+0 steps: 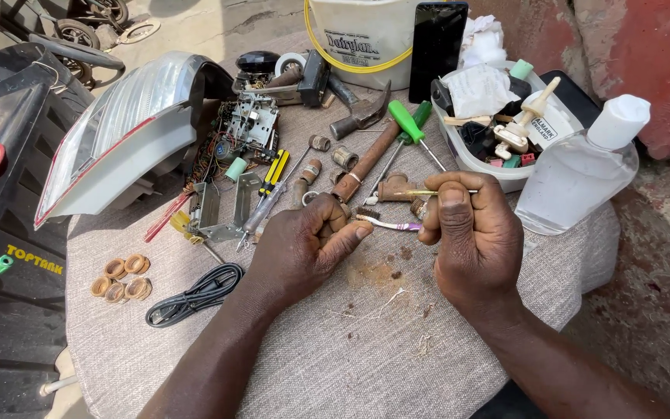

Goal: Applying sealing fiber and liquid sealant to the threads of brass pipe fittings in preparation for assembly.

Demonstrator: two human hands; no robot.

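**Trainee:** Two hands are at work here. What does each one hold?

**Instructor:** Your left hand (304, 244) is curled tight around a small rusty fitting (340, 211), with the thumb lying along a small brush (385, 224) whose bristled end sits by the fitting and whose purple handle points right. Your right hand (471, 233) is closed in a fist and pinches a thin yellow-handled tool (420, 192) held level, tip toward the fitting. That fist grip likely steadies the tip. A second small rusty part seems to sit under the right fingers; you cannot tell clearly.

**Trainee:** Where is the work held?

**Instructor:** Just above the grey cloth (312, 365), between both hands. Rust crumbs (385, 271) lie on the cloth directly below, so the height probably keeps debris on the cover.

**Trainee:** What lies nearby?

**Instructor:** A long rusty pipe (366, 161) and a green-handled screwdriver (409, 124) behind the hands; a clear bottle (575, 174) to the right; a black cable (195, 293) and copper coils (122, 278) to the left.
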